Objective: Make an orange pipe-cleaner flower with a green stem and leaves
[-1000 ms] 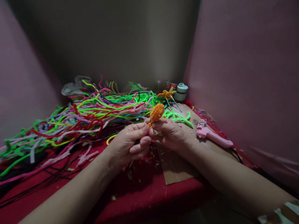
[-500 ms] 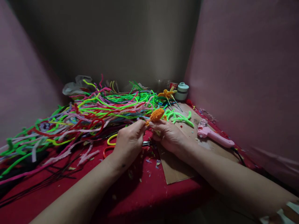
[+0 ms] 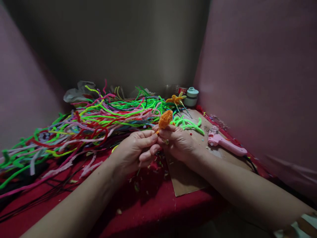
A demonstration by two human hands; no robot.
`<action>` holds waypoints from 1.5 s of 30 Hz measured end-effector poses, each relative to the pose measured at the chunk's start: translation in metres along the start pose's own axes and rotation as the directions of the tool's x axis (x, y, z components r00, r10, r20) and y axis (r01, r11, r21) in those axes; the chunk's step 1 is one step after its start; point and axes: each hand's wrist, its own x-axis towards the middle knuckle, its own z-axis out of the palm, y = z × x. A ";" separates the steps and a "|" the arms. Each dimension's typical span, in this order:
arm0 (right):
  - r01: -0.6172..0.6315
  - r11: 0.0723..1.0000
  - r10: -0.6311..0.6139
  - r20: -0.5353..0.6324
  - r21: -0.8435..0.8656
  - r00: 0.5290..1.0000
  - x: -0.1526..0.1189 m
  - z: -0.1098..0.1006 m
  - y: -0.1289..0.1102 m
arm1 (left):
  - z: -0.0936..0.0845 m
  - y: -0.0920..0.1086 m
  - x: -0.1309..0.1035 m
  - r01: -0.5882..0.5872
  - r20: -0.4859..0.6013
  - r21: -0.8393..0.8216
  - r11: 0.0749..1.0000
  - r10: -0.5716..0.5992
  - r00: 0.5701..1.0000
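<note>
An orange fuzzy pipe-cleaner petal (image 3: 165, 119) stands tilted up between my hands over the red-covered table. My right hand (image 3: 178, 142) pinches it low down between thumb and fingers. On its left, my left hand (image 3: 138, 148) has its thumb and index finger closed on the petal's narrow lower end, the other fingers curled beneath. My fingers hide just how that end is shaped. Beside my left wrist, only a bit of a yellow scissors handle (image 3: 114, 148) shows.
A heap of coloured pipe cleaners (image 3: 119, 114) spreads across the left and back. On the right, a pink glue gun (image 3: 226, 143) lies on a cardboard sheet (image 3: 184, 177). Behind are orange and yellow flowers (image 3: 176, 98) on stems and a pale green bottle (image 3: 191, 97).
My left hand has turned and its fingers have opened out somewhat, now covering most of the scissors. The orange petal has tipped more upright. My right hand keeps its pinch.
</note>
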 end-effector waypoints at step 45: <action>-0.033 0.995 0.049 0.170 -0.099 0.984 0.013 0.002 0.001 | 0.000 0.009 -0.007 -0.140 -0.095 -0.008 0.990 0.138 0.986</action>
